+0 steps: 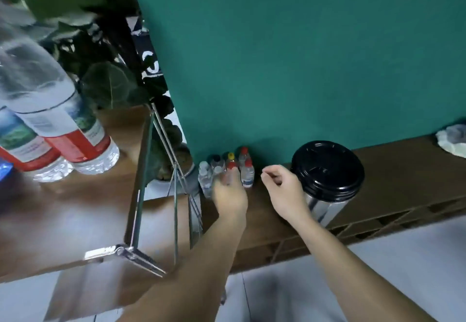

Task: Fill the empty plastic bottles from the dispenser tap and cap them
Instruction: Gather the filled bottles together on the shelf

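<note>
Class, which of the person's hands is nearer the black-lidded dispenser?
Right. The right hand hovers just left of the dispenser; the left hand is farther left, at the small bottles.

1. A plain teal-green wall point(302, 56) filled the far side of the scene.
2. A dark brown wooden worktop point(403, 170) ran along its foot, with open lattice compartments point(378, 223) in its near face.
3. The floor point(416, 271) below was pale grey.
4. At left stood a brown shelf point(75, 208) with chrome legs point(138, 195).
5. Dark leafy plants point(111, 87) rose behind the shelf.
</note>
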